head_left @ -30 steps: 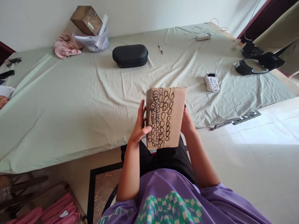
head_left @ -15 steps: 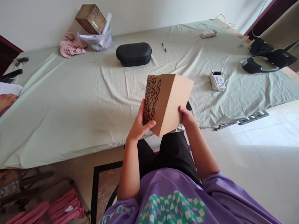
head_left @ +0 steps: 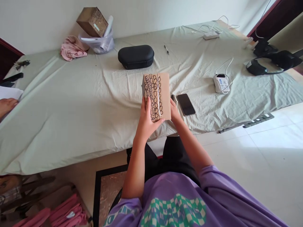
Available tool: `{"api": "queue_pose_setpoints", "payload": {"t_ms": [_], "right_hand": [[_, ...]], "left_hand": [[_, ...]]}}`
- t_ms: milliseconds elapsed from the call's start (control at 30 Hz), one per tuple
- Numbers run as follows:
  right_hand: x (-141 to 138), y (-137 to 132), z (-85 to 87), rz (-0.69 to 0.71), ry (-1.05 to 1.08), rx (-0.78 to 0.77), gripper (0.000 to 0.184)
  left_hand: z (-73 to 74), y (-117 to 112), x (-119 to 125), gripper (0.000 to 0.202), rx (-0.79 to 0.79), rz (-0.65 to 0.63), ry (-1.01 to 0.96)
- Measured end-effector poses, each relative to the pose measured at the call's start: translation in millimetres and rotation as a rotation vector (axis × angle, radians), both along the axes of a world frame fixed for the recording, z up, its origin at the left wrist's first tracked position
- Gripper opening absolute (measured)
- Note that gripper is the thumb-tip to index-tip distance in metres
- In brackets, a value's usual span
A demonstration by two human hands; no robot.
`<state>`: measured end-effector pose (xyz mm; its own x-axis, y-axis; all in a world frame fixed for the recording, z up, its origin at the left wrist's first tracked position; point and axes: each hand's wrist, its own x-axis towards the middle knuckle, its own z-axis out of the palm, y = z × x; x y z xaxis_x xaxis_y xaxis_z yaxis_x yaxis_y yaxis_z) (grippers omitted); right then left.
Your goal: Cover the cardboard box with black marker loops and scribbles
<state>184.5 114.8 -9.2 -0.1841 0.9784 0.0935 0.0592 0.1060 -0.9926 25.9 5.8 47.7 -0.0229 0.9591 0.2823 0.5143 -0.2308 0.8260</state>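
A brown cardboard box (head_left: pixel 163 91) with rows of black ovals drawn on its top rests on the green sheet near the table's front edge. My left hand (head_left: pixel 147 121) grips its near left corner, fingers lying over the drawn face. My right hand (head_left: pixel 174 111) holds the box's right side, thumb against it. Just right of the box lies a black phone (head_left: pixel 186 104), face up.
A table covered by a green sheet (head_left: pixel 71 97) holds a black zip case (head_left: pixel 135 56), a pen (head_left: pixel 166 49), a white charger with cable (head_left: pixel 221 83), a headset (head_left: pixel 265 63), a power strip (head_left: pixel 210 35), a pink cloth (head_left: pixel 72 49) and a tub with a second box (head_left: pixel 93 23). Another person's hand (head_left: pixel 7 104) lies at the left edge.
The box was held up in the air and turned in both hands; now it sits lower on the sheet with the drawn face up. The phone, hidden before, shows.
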Motion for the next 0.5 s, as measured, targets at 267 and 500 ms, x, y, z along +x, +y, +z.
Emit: {"api": "queue_pose_setpoints", "payload": {"t_ms": [267, 500], "right_hand": [[22.1, 6.3, -13.5, -0.330, -0.296, -0.004, 0.043], [20.6, 42.5, -7.9, -0.335, -0.962, -0.178, 0.042]], "left_hand": [[-17.0, 16.8, -10.8, 0.114, -0.086, 0.082, -0.119], [-14.4, 7.5, -7.3, 0.115, -0.086, 0.068, -0.111]]}}
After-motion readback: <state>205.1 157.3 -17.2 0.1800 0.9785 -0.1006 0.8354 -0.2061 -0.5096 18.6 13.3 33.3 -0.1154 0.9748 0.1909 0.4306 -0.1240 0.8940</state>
